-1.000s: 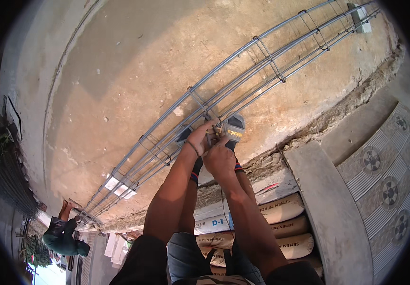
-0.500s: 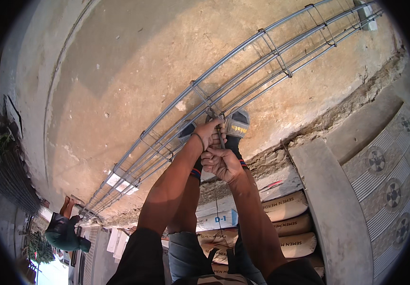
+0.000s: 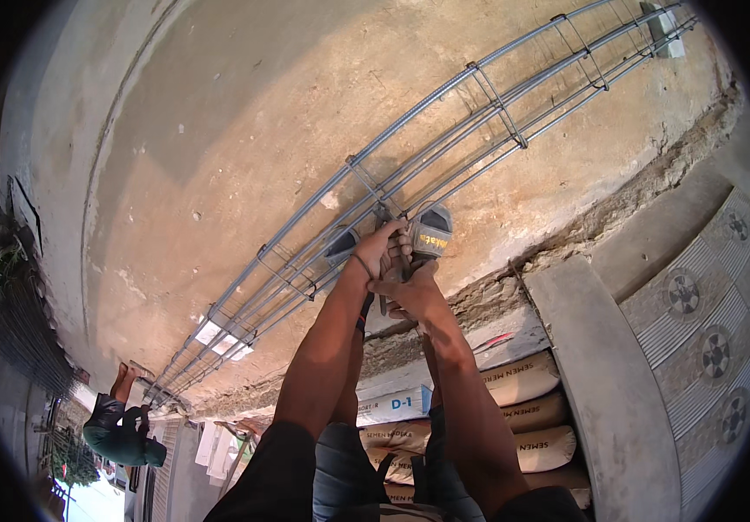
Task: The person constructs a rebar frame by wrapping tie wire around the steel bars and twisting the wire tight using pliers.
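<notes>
A long cage of steel reinforcing bars (image 3: 451, 166) with wire-bound stirrups runs diagonally across the concrete in front of me. My left hand (image 3: 381, 249) is closed around a pair of dark metal pincers (image 3: 407, 264), whose head meets the near bars of the cage at a stirrup. Just below it my right hand (image 3: 416, 293) is closed about the handle ends, its fingers reaching toward my left wrist. The hands overlap, so part of the grip is hidden. Any tie wire at the pincers' head is too small to make out.
My sandalled feet stand beside the cage, a sandal (image 3: 433, 228) right by my hands. Stacked cement bags (image 3: 521, 380) lie below a broken concrete edge. White blocks (image 3: 223, 339) sit under the cage. Another person (image 3: 123, 431) bends at its far left end. A patterned tile strip (image 3: 696, 335) lies right.
My right hand has moved up and turned, now closer against my left hand at the handles. The pincers' handles show more below my left hand. My left hand stays at the same stirrup.
</notes>
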A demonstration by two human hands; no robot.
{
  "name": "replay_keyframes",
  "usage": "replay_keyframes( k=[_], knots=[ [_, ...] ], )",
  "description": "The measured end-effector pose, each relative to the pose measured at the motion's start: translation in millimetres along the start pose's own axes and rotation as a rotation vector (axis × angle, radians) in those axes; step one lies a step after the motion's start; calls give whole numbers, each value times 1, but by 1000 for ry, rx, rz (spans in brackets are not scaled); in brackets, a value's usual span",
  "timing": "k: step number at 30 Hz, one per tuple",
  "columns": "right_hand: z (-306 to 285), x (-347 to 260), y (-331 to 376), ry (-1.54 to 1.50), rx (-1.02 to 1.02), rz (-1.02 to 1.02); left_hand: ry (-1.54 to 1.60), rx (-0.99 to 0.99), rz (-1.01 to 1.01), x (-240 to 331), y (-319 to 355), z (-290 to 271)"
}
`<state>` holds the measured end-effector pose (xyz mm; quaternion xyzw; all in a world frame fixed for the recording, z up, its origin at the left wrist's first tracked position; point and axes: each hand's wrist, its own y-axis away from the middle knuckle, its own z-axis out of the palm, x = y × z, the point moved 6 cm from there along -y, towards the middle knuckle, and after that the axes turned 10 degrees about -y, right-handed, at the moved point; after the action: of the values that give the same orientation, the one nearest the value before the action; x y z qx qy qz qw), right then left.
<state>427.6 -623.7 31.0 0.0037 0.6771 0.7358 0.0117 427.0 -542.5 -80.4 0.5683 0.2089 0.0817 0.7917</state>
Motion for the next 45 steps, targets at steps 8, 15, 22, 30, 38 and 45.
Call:
replay_keyframes(
  k=[8, 15, 22, 30, 38, 45],
  knots=[
    [-1, -11, -18, 717, 321, -276, 220, -133, 14, -12, 5, 12],
    [10, -50, 27, 1107, 509, -562, 191, -168, 181, 19, 8, 30],
    [-39, -9, 54, 118, 135, -345, 189, -107, 409, -9, 62, 44],
    [-92, 6, 184, -205, -150, -209, -415, 92, 708, 32, 190, 102],
    [-214, -53, 285, 233, 578, -759, -720, 290, 879, 123, 319, 202],
    [-318, 78, 287, -1127, 724, -530, -909, 123, 1333, 255, 458, 330]
  ],
)
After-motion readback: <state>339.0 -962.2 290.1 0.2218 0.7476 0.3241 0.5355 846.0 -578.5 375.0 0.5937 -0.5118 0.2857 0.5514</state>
